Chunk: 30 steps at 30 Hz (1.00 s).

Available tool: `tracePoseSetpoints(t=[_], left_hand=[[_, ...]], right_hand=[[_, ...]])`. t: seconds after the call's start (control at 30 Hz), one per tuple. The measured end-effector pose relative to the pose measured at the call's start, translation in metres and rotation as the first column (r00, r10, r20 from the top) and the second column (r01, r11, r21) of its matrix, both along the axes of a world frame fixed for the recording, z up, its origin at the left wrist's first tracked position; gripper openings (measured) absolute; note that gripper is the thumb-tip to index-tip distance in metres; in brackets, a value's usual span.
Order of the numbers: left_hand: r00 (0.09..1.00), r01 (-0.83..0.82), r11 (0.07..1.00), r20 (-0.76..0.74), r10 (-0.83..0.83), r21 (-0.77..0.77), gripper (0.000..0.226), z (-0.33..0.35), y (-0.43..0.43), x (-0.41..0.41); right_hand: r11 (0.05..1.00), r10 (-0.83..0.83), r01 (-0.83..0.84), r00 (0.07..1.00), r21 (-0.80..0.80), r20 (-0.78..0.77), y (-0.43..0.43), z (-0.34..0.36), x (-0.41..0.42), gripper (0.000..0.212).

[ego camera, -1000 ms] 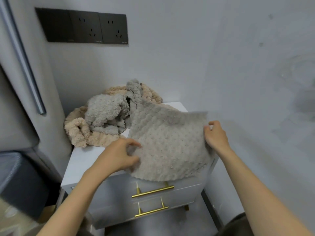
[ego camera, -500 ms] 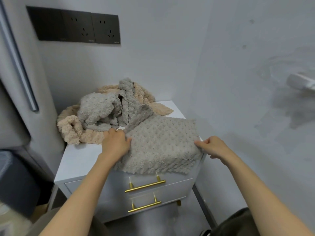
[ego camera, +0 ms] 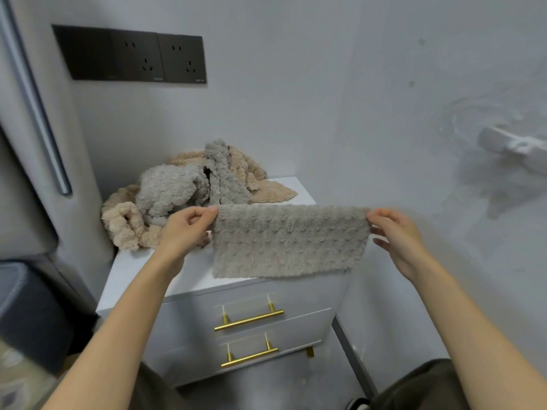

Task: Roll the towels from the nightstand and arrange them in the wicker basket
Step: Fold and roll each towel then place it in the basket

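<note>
I observe a grey towel [ego camera: 290, 241] held up by its two top corners and stretched flat and wide above the front of the white nightstand [ego camera: 142, 267]. The left hand [ego camera: 189, 229] pinches the upper left corner between thumb and curled fingers. The right hand [ego camera: 396, 235] pinches the upper right corner between thumb and forefinger, its other fingers loosely spread below the grip. The towel's lower edge hangs level with the front edge of the nightstand top; I cannot tell whether it touches the surface. Behind the left hand, at the back left of the top, lies an unrolled heap: a second grey towel [ego camera: 171, 190] bunched over a beige towel [ego camera: 124, 223], with beige cloth also spreading toward the back right corner. Two drawers below each carry a gold bar handle, the upper handle [ego camera: 248, 319] above the lower handle [ego camera: 250, 356]. A black socket panel [ego camera: 130, 54] is fixed on the wall above the heap.
</note>
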<state>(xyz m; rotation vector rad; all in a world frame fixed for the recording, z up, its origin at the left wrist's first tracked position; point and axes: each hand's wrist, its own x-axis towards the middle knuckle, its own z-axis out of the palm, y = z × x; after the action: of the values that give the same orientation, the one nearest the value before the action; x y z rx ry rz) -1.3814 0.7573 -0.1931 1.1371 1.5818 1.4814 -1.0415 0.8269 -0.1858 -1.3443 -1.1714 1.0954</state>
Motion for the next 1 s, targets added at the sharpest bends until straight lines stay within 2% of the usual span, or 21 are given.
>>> tracePoseSetpoints(t=[0.07,0.17,0.23,0.27,0.33,0.4,0.47,0.53,0.6,0.63,0.7,0.77,0.9,1.0], left_hand=[[1.000,-0.009,1.000,0.024,0.008,0.029,0.016,0.000,-0.004,-0.002],[0.997,0.036,0.999,0.068,-0.038,0.034,0.035,-0.002,-0.006,-0.006],[0.997,0.077,0.996,0.019,-0.078,0.041,0.040,-0.002,-0.008,-0.008],[0.996,0.087,0.995,-0.030,-0.086,0.051,0.037,-0.003,-0.009,-0.010],[0.975,0.057,0.995,-0.219,-0.036,0.088,0.028,-0.005,-0.011,-0.011],[0.905,-0.020,0.992,-0.420,0.072,0.127,0.018,-0.004,-0.012,-0.010],[0.868,-0.040,0.985,-0.482,0.116,0.166,0.009,-0.001,-0.011,-0.010],[0.906,0.001,0.985,-0.416,0.073,0.174,0.010,0.001,-0.008,-0.011],[0.980,0.067,0.984,-0.198,-0.034,0.164,0.008,0.005,-0.008,-0.010],[0.991,0.093,0.980,-0.111,-0.074,0.178,0.009,0.007,-0.008,-0.009],[0.996,0.079,0.976,-0.047,-0.071,0.201,0.009,0.008,-0.005,-0.008],[0.998,0.032,0.980,-0.057,-0.021,0.197,0.004,0.007,0.000,-0.005],[0.991,-0.049,0.988,-0.119,0.067,0.148,0.012,0.002,0.014,-0.001],[0.926,-0.089,0.990,-0.357,0.123,0.109,0.011,-0.007,0.026,-0.005]], right_hand=[[0.999,-0.009,0.010,1.000,0.032,-0.020,0.000,0.000,-0.001,0.014],[0.996,0.067,-0.066,0.998,0.068,-0.004,0.000,-0.002,-0.001,0.031],[0.987,0.121,-0.127,0.991,0.100,0.059,-0.002,-0.003,-0.001,0.034],[0.983,0.129,-0.140,0.987,0.122,0.097,-0.003,-0.003,-0.001,0.033],[0.977,0.089,-0.124,0.976,0.173,0.197,-0.006,-0.003,0.000,0.028],[0.969,0.019,-0.084,0.964,0.234,0.265,-0.008,-0.002,0.000,0.020],[0.960,-0.033,-0.041,0.966,0.276,0.256,-0.009,-0.001,0.000,0.013],[0.957,-0.044,-0.012,0.981,0.290,0.187,-0.009,0.004,0.000,0.010],[0.955,0.006,-0.031,0.996,0.295,0.085,-0.009,0.009,-0.004,0.010],[0.955,0.021,-0.033,0.999,0.296,0.043,-0.009,0.011,-0.006,0.012],[0.952,0.024,-0.021,1.000,0.306,-0.006,-0.008,0.014,-0.013,0.011],[0.946,0.000,-0.005,1.000,0.325,0.016,-0.006,0.014,-0.019,0.006],[0.955,-0.024,-0.015,0.991,0.295,0.129,0.010,0.004,-0.030,0.011],[0.976,-0.041,-0.010,0.973,0.219,0.228,0.028,-0.007,-0.036,0.004]])
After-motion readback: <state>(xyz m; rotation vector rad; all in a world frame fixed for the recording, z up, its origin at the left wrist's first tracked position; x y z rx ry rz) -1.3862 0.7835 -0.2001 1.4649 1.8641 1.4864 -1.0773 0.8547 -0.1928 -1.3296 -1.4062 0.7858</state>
